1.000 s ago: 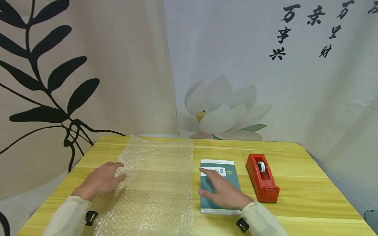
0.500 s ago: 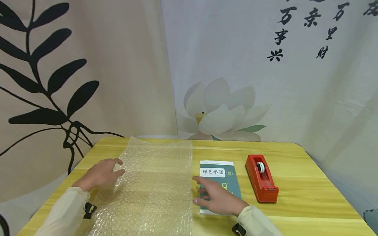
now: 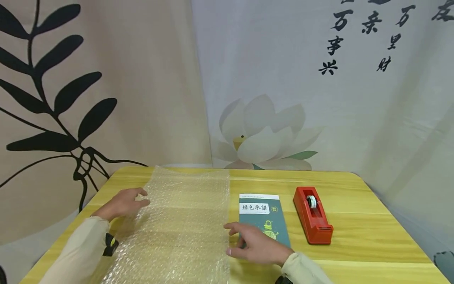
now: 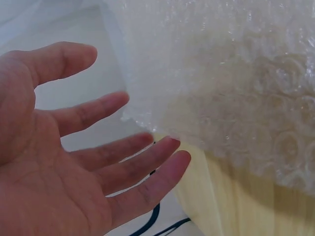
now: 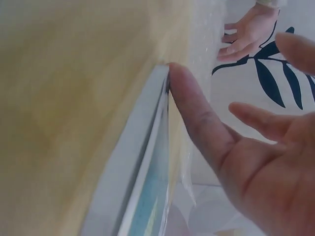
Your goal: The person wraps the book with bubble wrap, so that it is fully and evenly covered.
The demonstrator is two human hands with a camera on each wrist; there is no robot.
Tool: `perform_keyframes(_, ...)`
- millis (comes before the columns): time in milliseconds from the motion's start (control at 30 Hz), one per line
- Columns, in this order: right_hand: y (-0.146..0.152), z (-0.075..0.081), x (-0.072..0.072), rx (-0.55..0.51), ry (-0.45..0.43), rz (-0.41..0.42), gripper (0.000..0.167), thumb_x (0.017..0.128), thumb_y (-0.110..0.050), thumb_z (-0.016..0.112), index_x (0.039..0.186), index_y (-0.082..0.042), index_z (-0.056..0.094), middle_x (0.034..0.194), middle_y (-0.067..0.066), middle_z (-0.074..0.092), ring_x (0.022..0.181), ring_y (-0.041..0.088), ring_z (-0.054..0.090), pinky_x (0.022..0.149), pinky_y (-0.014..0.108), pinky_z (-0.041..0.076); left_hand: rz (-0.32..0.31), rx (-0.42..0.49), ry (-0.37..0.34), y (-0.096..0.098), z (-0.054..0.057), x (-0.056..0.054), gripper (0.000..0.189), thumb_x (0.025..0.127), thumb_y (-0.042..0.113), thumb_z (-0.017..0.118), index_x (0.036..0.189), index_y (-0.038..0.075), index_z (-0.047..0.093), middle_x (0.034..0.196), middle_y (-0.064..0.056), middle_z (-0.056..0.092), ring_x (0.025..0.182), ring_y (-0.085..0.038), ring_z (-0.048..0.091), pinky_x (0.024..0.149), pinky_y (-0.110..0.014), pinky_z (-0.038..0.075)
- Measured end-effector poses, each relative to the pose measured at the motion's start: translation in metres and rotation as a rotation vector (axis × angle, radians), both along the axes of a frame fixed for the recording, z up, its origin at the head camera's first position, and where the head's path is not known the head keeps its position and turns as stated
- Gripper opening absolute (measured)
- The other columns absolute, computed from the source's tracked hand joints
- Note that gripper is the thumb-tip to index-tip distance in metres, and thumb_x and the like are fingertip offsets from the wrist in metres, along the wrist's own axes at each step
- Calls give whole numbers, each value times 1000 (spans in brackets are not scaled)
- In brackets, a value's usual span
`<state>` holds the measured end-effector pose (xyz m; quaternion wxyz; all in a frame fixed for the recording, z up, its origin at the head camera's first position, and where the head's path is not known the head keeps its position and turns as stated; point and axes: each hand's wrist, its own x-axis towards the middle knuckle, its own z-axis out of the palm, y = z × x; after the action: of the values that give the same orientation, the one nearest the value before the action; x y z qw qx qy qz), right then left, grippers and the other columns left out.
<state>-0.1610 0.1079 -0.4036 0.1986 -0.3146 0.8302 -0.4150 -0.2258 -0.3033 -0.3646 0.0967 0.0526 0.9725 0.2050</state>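
A sheet of bubble wrap (image 3: 188, 221) lies lengthwise on the wooden table (image 3: 369, 232). My left hand (image 3: 127, 203) is at its left edge, thumb and fingers apart and holding nothing; in the left wrist view the fingertips (image 4: 182, 160) show right beside the wrap's edge. My right hand (image 3: 257, 244) hovers over the lower part of a teal book (image 3: 260, 219), its fingertips reaching left to the wrap's right edge. The right wrist view shows a fingertip (image 5: 179, 73) overlapping the corner of the book (image 5: 147, 196). The hand covers the book's near end.
A red tape dispenser (image 3: 313, 221) with a small roll of tape stands right of the book. Behind the table hangs a cloth backdrop (image 3: 159, 98) printed with leaves, a lotus and characters. Dark cable-like lines (image 4: 155, 219) show below the table edge in the left wrist view.
My right hand has moved left and toward me, off the book's upper cover to the wrap's right edge, uncovering the title. The left hand stays by the wrap's left edge.
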Motion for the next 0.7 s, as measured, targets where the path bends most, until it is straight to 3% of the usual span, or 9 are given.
perform_keyframes(133, -2, -1, 3, -19, -62, 27, 58, 98, -31, 64, 147, -7, 45, 135, 19, 60, 78, 3, 67, 80, 21, 54, 22, 0, 10, -2, -4, -1, 51, 100, 29, 56, 133, -10, 53, 136, -39, 53, 108, -44, 60, 79, -48, 54)
perform_keyframes(267, -6, -3, 7, -105, -237, 12, 53, 99, -23, 63, 145, -5, 44, 127, 16, 60, 75, 19, 73, 75, 24, 58, 47, 3, 5, -2, -5, -3, 48, 100, 28, 55, 131, -9, 54, 134, -39, 54, 101, -38, 61, 74, -41, 53)
perform_keyframes(367, -8, -5, 11, -177, -367, -35, 48, 99, -20, 62, 142, -3, 47, 119, 13, 59, 76, 25, 74, 70, 29, 61, 63, 3, -12, -1, -4, -4, 47, 100, 29, 55, 129, -8, 56, 133, -39, 53, 102, -40, 61, 73, -42, 53)
perform_keyframes(533, -11, -10, 17, -278, -515, -100, 41, 100, -18, 61, 136, -1, 51, 109, 13, 57, 75, 21, 71, 66, 35, 63, 72, 9, -36, 0, -4, -6, 47, 101, 29, 54, 128, -9, 56, 131, -36, 57, 94, -33, 58, 68, -36, 48)
perform_keyframes(700, -16, -13, 20, -325, -572, -111, 38, 100, -19, 60, 132, 0, 54, 102, 12, 60, 70, 15, 67, 60, 29, 61, 74, 5, -46, -2, -5, -6, 46, 101, 29, 54, 126, -9, 57, 130, -35, 57, 96, -33, 58, 71, -37, 50)
